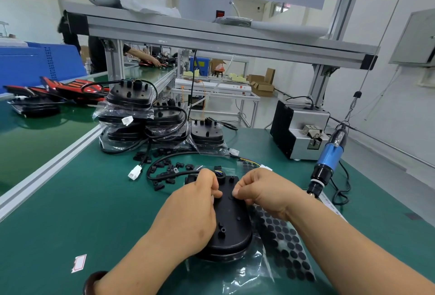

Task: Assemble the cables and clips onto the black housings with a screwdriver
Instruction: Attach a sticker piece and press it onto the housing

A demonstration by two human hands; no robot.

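Note:
A black housing [231,224] lies on the green mat near the front, on a clear plastic bag. My left hand [197,202] rests on its left side with fingers curled against the housing's far end, where the black cable [162,173] enters. My right hand [261,191] pinches something small and dark against the housing's top; what it is cannot be made out. Loose black clips [164,169] are scattered beyond the housing. The blue electric screwdriver [329,160] hangs on a cord at the right, touched by neither hand.
Stacks of bagged black housings [141,115] with cables stand behind. A sheet of black round pads [282,240] lies right of the housing. A grey screw feeder [299,129] sits at the back right. Red lamps [70,89] lie far left. Another person works at the back.

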